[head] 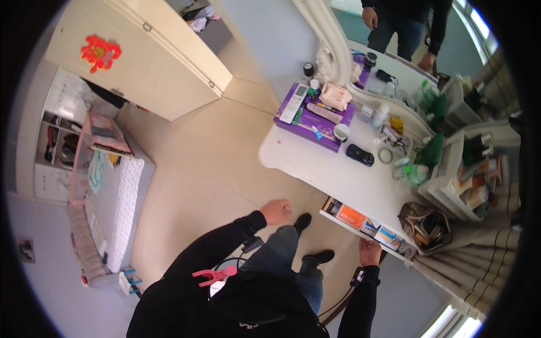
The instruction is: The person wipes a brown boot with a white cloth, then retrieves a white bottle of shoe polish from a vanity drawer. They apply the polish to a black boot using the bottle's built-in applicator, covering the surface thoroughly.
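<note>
The white dressing table's drawer stands pulled out. My right hand is at its front panel, fingers hooked at the panel's edge. Inside lie an orange box, a smaller blue and white box and a white box with blue and orange print. My left hand is loosely curled above the floor, left of the drawer, with nothing visible in it. On the white tabletop are a purple box bearing a white remote control, and a dark, car-shaped object.
A mirror backs the table. Bottles, a plastic organizer and an open cosmetic bag crowd its right end, beside curtains. A door and a bed are at left. A pink clip hangs at my chest.
</note>
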Tool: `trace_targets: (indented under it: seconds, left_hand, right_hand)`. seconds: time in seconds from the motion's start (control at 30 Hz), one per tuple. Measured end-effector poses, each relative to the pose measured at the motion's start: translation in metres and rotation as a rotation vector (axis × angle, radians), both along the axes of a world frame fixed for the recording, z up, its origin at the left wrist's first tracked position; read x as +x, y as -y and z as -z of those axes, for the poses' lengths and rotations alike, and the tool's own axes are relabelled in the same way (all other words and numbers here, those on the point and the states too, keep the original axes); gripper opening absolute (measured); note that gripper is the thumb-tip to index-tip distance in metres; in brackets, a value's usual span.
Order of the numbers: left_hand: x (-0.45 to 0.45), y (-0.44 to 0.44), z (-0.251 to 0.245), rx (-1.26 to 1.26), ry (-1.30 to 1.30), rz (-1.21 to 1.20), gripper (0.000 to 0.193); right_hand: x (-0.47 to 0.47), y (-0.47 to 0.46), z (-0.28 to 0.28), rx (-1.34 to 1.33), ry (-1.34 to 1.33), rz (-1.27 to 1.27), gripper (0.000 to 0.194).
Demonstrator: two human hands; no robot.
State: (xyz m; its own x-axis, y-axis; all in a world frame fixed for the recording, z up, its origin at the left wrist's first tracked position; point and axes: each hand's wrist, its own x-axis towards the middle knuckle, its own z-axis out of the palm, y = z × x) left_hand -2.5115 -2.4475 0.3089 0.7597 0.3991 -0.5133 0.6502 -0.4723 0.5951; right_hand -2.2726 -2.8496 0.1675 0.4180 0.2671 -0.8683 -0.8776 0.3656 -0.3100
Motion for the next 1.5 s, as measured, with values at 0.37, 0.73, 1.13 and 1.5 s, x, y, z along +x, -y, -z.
trace_targets:
  seconds: [0.37,0.73,1.13,1.5]
  left_hand:
    - [0.18,-0.29,-0.054,0.327,0.405,-0.393,0.046]
    - [0.37,-0.377,-0.032,0.3,0.311,-0.04,0.062]
    - [0.282,-0.451,-0.092,-0.269,0.608,-0.276,0.041]
    - [0.156,-0.328,-0.32,-1.493,1.022,-0.109,0.051]
  right_hand:
    - [0.059,-0.094,-0.051,0.043,-0.014,0.495,0.045]
    - [0.016,-0.133,-0.074,-0.282,-0.104,0.468,0.036]
    - [-0.041,-0.072,-0.109,-0.437,-0.031,0.299,0.03]
    - [0.009,-0.129,-0.204,-0.308,0.513,-0.025,0.029]
